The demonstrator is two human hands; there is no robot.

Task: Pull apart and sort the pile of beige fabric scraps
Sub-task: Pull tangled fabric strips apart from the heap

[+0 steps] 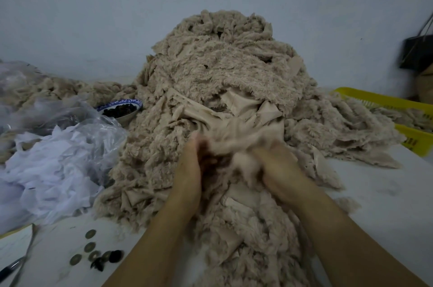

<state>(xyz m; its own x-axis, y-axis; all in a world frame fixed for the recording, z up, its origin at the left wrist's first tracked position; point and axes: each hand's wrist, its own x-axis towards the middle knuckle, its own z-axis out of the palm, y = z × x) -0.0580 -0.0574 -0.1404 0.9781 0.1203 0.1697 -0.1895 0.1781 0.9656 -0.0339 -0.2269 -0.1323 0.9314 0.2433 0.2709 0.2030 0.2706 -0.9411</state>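
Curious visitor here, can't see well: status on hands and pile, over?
Left hand and right hand grip one scrap. Pile large, unsorted. Bowl against pile's left edge.

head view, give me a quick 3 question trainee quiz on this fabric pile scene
1. True or false: the yellow basket lies to the right of the pile of beige fabric scraps.
2. What holds the dark pieces to the left of the pile? A) blue-and-white bowl B) glass jar C) metal tin
3. Fill in: the left hand and right hand both grip a blurred beige ____ at the pile's front.
Key: 1 true; 2 A; 3 scrap
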